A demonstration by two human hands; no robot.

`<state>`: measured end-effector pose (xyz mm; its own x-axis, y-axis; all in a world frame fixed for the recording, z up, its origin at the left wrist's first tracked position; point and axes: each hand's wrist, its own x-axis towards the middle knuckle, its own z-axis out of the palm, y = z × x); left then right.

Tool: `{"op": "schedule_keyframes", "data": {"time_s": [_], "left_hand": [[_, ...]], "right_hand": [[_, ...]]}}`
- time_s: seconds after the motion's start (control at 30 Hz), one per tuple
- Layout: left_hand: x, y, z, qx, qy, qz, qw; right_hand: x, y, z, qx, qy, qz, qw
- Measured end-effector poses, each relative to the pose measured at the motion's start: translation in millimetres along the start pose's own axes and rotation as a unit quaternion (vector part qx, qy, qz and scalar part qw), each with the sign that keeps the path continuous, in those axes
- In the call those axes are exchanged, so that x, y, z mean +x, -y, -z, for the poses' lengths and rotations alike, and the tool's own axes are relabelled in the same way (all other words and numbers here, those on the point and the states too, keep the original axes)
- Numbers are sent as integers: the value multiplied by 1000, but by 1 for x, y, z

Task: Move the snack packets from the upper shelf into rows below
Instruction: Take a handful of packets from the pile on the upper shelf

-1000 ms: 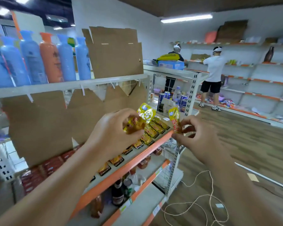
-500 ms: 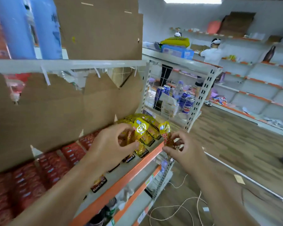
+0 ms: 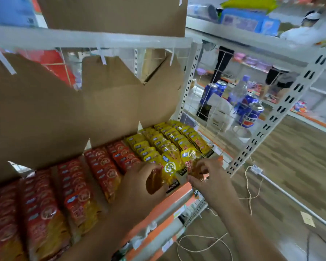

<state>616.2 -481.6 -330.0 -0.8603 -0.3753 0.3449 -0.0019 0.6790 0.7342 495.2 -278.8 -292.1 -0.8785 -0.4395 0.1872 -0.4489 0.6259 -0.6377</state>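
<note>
**Q:** Entry one: which step is in hand?

**A:** Placement into the lower rows. One yellow foil snack packet (image 3: 168, 169), marked with a lemon-slice disc, is gripped by the left hand (image 3: 139, 185), thumb curled over it. A second yellow packet (image 3: 190, 162) is pinched by the right hand (image 3: 210, 178). Both are held just above the front of the orange-edged white metal shelf (image 3: 179, 193), at the near end of the yellow rows (image 3: 169, 136) and beside the red packet rows (image 3: 102, 166).

**Q:** What is called for next?

**A:** By judgement, each packet is to be laid label-up at the front of a row, overlapped on the one behind, then released.

**Q:** Lettering?

**A:** A black strip (image 3: 172, 186) on the left-hand packet is read, uncertainly, as "KONCHEW". Red characters on the packets and print on the blue drink cans (image 3: 249, 115) are too blurred to be read.
</note>
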Motion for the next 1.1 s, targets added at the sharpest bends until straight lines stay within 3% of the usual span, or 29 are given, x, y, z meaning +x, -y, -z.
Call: {"op": "schedule_keyframes", "data": {"time_s": [0.3,0.43,0.57,1.1], "left_hand": [[-7,12,-74,72,-117,135,981],[-10,13,-88,165,-156,149,962],[-8,13,-95,243,-162,110,950],[-6,13,-101,288,-165,134,934]], "right_hand": [[89,-69,-52,-46,29,106,993],[106,-89,-68,-33,27,158,987],[111,-99,-76,-32,57,187,980],[115,-111,-82,-63,72,194,976]]}}
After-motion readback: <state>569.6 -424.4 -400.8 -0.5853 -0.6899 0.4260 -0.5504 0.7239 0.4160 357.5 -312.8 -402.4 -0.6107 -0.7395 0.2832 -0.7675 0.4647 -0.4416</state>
